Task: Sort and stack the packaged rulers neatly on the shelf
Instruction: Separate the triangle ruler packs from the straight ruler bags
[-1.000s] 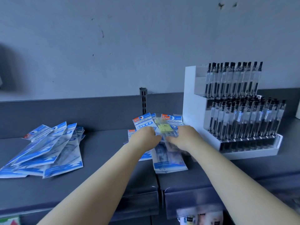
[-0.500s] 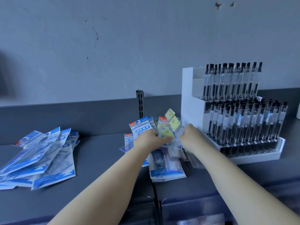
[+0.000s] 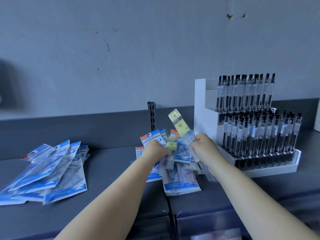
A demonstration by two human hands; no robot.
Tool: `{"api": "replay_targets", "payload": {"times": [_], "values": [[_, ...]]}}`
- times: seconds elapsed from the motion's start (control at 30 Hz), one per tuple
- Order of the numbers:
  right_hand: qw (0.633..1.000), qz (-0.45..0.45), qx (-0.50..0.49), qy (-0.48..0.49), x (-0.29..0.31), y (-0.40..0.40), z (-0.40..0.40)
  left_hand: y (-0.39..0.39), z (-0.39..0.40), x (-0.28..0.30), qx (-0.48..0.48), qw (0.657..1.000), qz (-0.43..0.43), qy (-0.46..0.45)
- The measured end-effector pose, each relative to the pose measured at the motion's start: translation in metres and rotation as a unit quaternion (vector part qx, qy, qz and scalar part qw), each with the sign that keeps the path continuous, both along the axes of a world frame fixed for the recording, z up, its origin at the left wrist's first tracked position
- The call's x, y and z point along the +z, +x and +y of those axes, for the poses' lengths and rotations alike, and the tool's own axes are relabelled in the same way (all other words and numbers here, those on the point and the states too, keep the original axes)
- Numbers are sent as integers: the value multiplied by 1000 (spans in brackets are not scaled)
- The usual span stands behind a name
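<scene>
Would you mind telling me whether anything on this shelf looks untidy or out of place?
Yes. The blue packs on the left lie fanned out askew, not squared. The middle pile mixes blue packs with clear yellow-labelled rulers, overlapping at odd angles.

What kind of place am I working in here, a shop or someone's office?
Most likely a stationery shop's retail shelf. A white tiered display rack holds rows of identical pens, many identical blue packaged geometry sets lie on the grey shelf, and a slotted shelving upright stands behind.
</scene>
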State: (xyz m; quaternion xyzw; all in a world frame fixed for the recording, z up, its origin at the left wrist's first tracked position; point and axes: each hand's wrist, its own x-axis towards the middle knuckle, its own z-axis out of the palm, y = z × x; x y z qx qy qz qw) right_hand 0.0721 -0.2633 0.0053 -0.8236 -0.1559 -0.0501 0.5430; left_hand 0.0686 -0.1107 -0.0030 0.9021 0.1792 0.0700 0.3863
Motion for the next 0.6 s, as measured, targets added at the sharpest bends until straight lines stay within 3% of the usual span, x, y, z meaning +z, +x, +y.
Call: {"api": "replay_targets", "payload": {"times": [0.13, 0.23, 0.37, 0.6], "values": [[991, 78, 2, 110, -4, -10, 3, -11, 12, 6, 4, 997, -72, 0], [967, 133, 46, 210, -4, -18, 5, -26, 25, 14, 19, 984, -137, -112], [942, 149, 97, 285, -1, -34, 21, -59, 44, 25, 46, 930, -176, -318], [905, 184, 186, 334, -1, -77, 86, -136, 96, 22, 48, 886, -216, -407]]}}
